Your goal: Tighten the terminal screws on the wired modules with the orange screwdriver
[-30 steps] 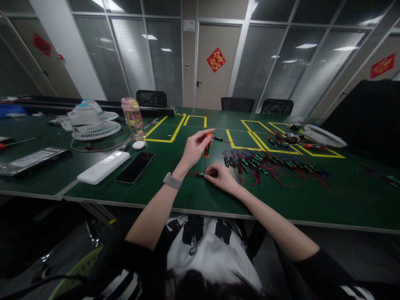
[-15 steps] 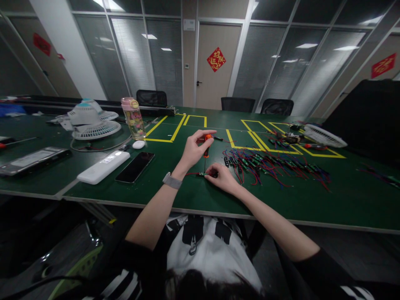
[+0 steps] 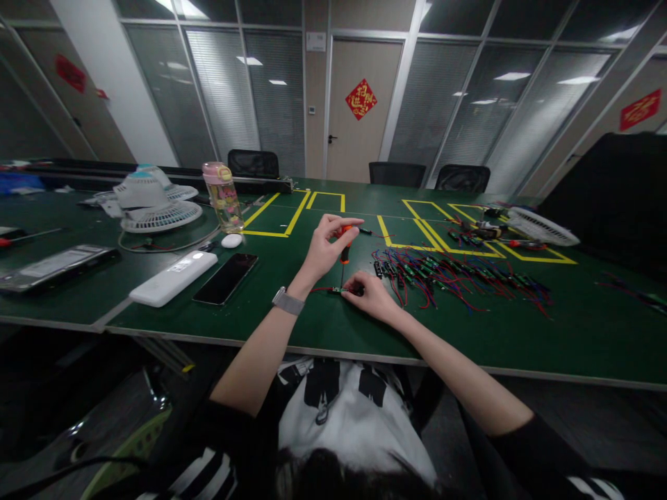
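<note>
My left hand (image 3: 324, 248) pinches the orange handle of a small screwdriver (image 3: 344, 251) held upright, tip down on a small green circuit board (image 3: 336, 289) with red wires. My right hand (image 3: 371, 293) rests on the green table (image 3: 292, 312) and pins that board with its fingertips. A grey watch sits on my left wrist (image 3: 287, 301). Just right of my hands lies a long spread of similar boards with red and blue wires (image 3: 453, 274).
A black phone (image 3: 225, 278) and a white power bank (image 3: 173, 278) lie to the left, with a pink bottle (image 3: 222, 198), a white mouse-like pebble (image 3: 231, 241) and a white fan (image 3: 153, 203) behind. Yellow tape outlines (image 3: 297, 212) mark the table. Another fan (image 3: 542, 226) lies far right.
My left fingers have shifted slightly on the screwdriver handle, as if turning it. The right hand and the board have stayed put.
</note>
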A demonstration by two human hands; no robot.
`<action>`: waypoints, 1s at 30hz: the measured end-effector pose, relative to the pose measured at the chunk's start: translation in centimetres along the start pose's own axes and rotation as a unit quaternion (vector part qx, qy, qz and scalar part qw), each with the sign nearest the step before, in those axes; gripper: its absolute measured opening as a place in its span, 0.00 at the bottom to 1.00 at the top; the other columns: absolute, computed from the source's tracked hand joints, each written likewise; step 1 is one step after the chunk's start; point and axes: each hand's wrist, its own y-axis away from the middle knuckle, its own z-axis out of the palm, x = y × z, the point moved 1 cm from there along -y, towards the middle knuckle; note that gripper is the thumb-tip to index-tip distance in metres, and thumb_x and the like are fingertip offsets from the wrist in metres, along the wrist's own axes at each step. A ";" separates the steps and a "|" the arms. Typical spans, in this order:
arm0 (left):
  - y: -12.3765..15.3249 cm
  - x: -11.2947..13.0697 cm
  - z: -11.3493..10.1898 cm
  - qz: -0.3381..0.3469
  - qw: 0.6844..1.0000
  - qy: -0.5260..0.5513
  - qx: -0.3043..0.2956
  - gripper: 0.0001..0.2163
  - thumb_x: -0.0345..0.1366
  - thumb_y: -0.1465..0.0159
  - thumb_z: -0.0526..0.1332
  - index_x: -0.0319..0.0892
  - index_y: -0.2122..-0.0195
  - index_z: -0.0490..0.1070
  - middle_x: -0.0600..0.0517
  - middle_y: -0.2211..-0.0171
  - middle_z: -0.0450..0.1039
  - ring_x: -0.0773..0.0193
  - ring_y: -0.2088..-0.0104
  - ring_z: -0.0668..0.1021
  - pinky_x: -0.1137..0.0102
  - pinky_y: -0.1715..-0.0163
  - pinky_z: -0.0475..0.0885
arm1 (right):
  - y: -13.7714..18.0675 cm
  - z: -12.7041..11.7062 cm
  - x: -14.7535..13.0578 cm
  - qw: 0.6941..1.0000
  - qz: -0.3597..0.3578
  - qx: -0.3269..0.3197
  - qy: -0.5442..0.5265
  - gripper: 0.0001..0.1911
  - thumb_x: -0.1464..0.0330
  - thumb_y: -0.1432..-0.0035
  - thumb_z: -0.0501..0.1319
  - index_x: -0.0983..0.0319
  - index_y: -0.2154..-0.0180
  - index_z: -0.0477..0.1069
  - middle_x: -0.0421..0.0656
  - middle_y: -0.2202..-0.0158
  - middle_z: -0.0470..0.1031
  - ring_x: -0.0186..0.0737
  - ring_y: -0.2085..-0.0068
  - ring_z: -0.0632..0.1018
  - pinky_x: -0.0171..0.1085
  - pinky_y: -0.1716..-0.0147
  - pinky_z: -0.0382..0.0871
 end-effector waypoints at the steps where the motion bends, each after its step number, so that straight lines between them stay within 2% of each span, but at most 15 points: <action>1: -0.1 0.0 0.0 -0.002 1.000 -0.001 -0.002 0.10 0.36 0.38 0.58 0.45 0.57 0.76 0.49 0.60 0.71 0.67 0.60 0.74 0.71 0.59 0.70 | 0.0 0.0 0.0 1.000 0.000 -0.001 -0.001 0.02 0.72 0.50 0.63 0.64 0.72 0.71 0.39 0.74 0.70 0.33 0.72 0.70 0.33 0.72 0.64; 4: -0.2 -0.1 0.1 -0.020 0.998 0.045 -0.032 0.15 0.32 0.35 0.51 0.44 0.53 0.74 0.48 0.53 0.72 0.65 0.54 0.74 0.68 0.53 0.69 | 0.0 0.0 0.0 1.000 -0.001 -0.002 -0.001 0.02 0.72 0.50 0.64 0.63 0.71 0.71 0.39 0.73 0.71 0.33 0.72 0.71 0.33 0.71 0.64; 6: -0.2 0.0 0.2 -0.044 0.992 0.102 -0.056 0.16 0.31 0.35 0.50 0.43 0.50 0.71 0.47 0.52 0.73 0.64 0.57 0.76 0.66 0.55 0.71 | 0.0 0.0 0.0 1.000 0.000 -0.002 0.000 0.02 0.72 0.50 0.63 0.63 0.71 0.71 0.40 0.73 0.71 0.33 0.72 0.71 0.33 0.71 0.64; 8: -0.1 0.0 0.3 -0.060 0.987 0.134 -0.061 0.15 0.33 0.35 0.53 0.41 0.49 0.70 0.46 0.55 0.75 0.65 0.61 0.78 0.67 0.60 0.73 | 0.0 0.0 0.0 1.000 0.000 -0.002 0.001 0.02 0.72 0.50 0.63 0.63 0.71 0.71 0.40 0.73 0.71 0.33 0.72 0.71 0.33 0.71 0.64; 12: 0.1 0.2 0.2 -0.023 0.997 0.063 -0.024 0.11 0.36 0.41 0.62 0.43 0.56 0.74 0.49 0.61 0.75 0.67 0.64 0.76 0.71 0.63 0.71 | 0.0 0.0 -0.1 1.000 0.003 -0.003 0.002 0.02 0.72 0.50 0.63 0.63 0.72 0.71 0.39 0.74 0.71 0.33 0.72 0.71 0.33 0.72 0.64; 14: 0.1 0.1 0.1 -0.007 1.000 0.017 -0.006 0.10 0.37 0.42 0.64 0.44 0.60 0.76 0.50 0.62 0.73 0.68 0.64 0.74 0.73 0.65 0.70 | 0.0 0.0 -0.1 1.000 0.003 -0.004 0.005 0.02 0.72 0.51 0.63 0.63 0.72 0.71 0.39 0.74 0.70 0.33 0.72 0.70 0.32 0.72 0.64; 17: -0.1 -0.1 0.0 -0.010 1.000 0.014 -0.004 0.10 0.36 0.38 0.59 0.45 0.58 0.76 0.49 0.57 0.71 0.68 0.61 0.75 0.73 0.63 0.70 | 0.0 -0.1 -0.2 1.000 0.004 -0.003 0.007 0.02 0.72 0.51 0.63 0.63 0.72 0.71 0.39 0.74 0.70 0.33 0.73 0.70 0.32 0.72 0.64; 19: -0.2 -0.2 0.1 -0.025 0.998 0.057 -0.022 0.13 0.34 0.35 0.53 0.44 0.54 0.74 0.48 0.53 0.71 0.67 0.59 0.76 0.71 0.60 0.71 | 0.0 -0.1 -0.2 1.000 0.004 -0.003 0.007 0.02 0.72 0.50 0.63 0.63 0.72 0.71 0.39 0.74 0.70 0.33 0.72 0.70 0.32 0.72 0.64; 21: -0.2 -0.2 0.3 -0.044 0.993 0.102 -0.041 0.15 0.32 0.34 0.50 0.42 0.51 0.72 0.47 0.54 0.73 0.66 0.60 0.77 0.69 0.59 0.72 | 0.0 -0.1 -0.1 1.000 0.004 -0.003 0.007 0.02 0.72 0.50 0.63 0.63 0.72 0.71 0.39 0.74 0.71 0.33 0.72 0.70 0.33 0.72 0.64; 23: -0.1 -0.2 0.3 -0.050 0.992 0.109 -0.038 0.14 0.34 0.35 0.53 0.42 0.51 0.71 0.47 0.58 0.75 0.67 0.63 0.77 0.69 0.62 0.73 | 0.0 0.0 -0.1 1.000 0.003 -0.005 0.009 0.02 0.72 0.50 0.63 0.63 0.72 0.71 0.39 0.74 0.71 0.33 0.72 0.70 0.33 0.72 0.63; 25: 0.0 -0.3 0.3 -0.033 0.997 0.073 -0.019 0.12 0.35 0.38 0.59 0.43 0.54 0.73 0.49 0.60 0.75 0.67 0.64 0.77 0.71 0.64 0.73 | -0.1 0.0 -0.1 1.000 -0.001 -0.005 0.013 0.02 0.72 0.50 0.63 0.63 0.72 0.71 0.39 0.74 0.70 0.34 0.72 0.70 0.33 0.71 0.63; 27: 0.0 -0.3 0.2 -0.015 0.999 0.037 -0.001 0.11 0.36 0.41 0.62 0.44 0.57 0.75 0.49 0.59 0.73 0.67 0.63 0.76 0.73 0.65 0.72 | -0.1 0.0 -0.1 1.000 -0.005 -0.004 0.017 0.02 0.72 0.50 0.63 0.63 0.72 0.71 0.39 0.74 0.70 0.34 0.72 0.70 0.33 0.71 0.63; 30: 0.0 -0.3 0.2 -0.017 0.999 0.047 -0.008 0.10 0.35 0.38 0.59 0.45 0.56 0.75 0.48 0.54 0.71 0.66 0.59 0.76 0.73 0.65 0.73 | -0.1 0.0 0.0 1.000 -0.004 -0.002 0.014 0.02 0.72 0.50 0.63 0.63 0.72 0.70 0.39 0.74 0.71 0.34 0.72 0.70 0.33 0.71 0.63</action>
